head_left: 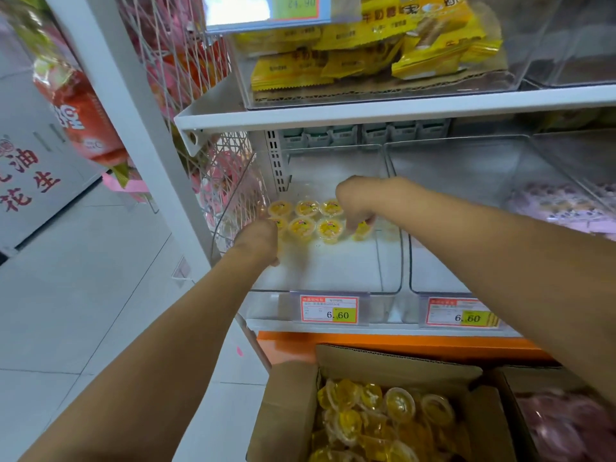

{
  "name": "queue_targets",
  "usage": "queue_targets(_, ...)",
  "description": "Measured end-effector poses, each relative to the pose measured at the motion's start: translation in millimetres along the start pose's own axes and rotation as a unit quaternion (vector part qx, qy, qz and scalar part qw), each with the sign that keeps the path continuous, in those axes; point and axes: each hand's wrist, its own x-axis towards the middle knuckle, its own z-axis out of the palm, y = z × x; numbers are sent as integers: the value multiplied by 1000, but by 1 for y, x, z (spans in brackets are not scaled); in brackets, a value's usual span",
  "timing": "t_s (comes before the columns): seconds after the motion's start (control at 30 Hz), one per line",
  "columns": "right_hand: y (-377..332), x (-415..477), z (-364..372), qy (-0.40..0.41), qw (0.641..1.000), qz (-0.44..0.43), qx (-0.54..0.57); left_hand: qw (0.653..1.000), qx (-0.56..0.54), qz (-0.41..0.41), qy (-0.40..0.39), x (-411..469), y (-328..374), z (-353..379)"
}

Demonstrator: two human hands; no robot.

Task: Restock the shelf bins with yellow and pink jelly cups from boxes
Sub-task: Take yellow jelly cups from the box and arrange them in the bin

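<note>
Right now the yellow jelly cups (301, 228) sit in two short rows at the back left of the clear bin (333, 275), lids up and touching one another, while the front of the bin floor is bare. Your right hand (355, 201) reaches in from above with its fingers pointing down, and they look pinched round a further cup (364, 230) at the right end of the front row, just beside its neighbour. Your left hand (258, 240) is at the left end of that row, against the bin's side wall. I see only its back, so I cannot tell whether its fingers are curled on a cup or merely touching one.

You are, I judge, in the placing step for the yellow bin, and early in it. Next you need to set that cup flat and flush with the row, then go down to the cardboard box (286, 395) below the shelf, where many more yellow cups lie heaped.

Beside it a second box (510, 395) holds pink ones for the neighbouring bin (466, 261), which already has some pinkish cups at its far right.
</note>
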Motion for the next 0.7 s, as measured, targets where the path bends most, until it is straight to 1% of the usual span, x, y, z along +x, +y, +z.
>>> queue_targets(0.07,6,-15,0,45,998,-41,24,1000,11,3,7,2,-1,0)
queue_targets(0.13,12,-34,4,54,994,-74,54,999,33,6,5,0,-1,0)
queue_targets(0.2,14,-54,8,59,992,-94,60,999,48,9,11,-3,-1,-1)
queue_targets(0.27,14,-72,12,87,988,-112,69,998,60,12,23,-6,-2,0)
queue_targets(0.37,10,-109,19,144,969,-141,143,997,60,14,40,-15,-4,3)
queue_targets(0.43,8,-140,33,190,950,-158,190,999,20,16,47,-23,-3,4)
queue_targets(0.5,6,-171,57,220,930,-172,238,996,-62,12,62,-36,0,-1)
queue_targets(0.57,6,-194,87,203,916,-169,301,984,-133,24,120,-58,7,-9)
queue_targets(0.63,8,-204,120,157,914,-138,348,961,-194,80,179,-95,25,-18)
queue_targets(0.67,8,-204,140,126,917,-113,362,950,-221,124,182,-117,38,-21)
queue_targets(0.7,8,-201,160,91,920,-85,372,943,-236,170,161,-138,51,-22)
